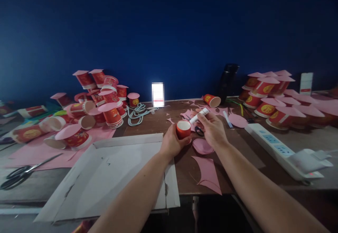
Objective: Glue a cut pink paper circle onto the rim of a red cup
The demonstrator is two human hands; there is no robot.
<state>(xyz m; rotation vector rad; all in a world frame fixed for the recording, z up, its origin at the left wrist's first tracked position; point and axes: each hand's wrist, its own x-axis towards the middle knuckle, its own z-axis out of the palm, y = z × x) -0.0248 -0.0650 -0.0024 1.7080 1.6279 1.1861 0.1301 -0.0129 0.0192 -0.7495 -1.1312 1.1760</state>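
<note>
My left hand point(171, 142) is wrapped round a small red paper cup point(183, 130), held with its white bottom facing up over the brown table point(148, 125). My right hand point(212, 129) grips a white glue stick point(199, 115), its tip pointing toward the cup's upturned end. Just below my hands a pink paper disc point(202, 146) lies on the table, and a curved pink paper offcut point(208, 174) lies nearer the front edge. Small black scissors point(199, 131) peek out between my hands.
Piles of red cups capped with pink discs stand at the left point(102, 102) and the right point(266, 95). A flattened white cardboard sheet point(111, 176), large scissors point(21, 173), a white power strip point(280, 152), a coiled cable point(137, 113), a black bottle point(228, 81) and pink scraps lie around.
</note>
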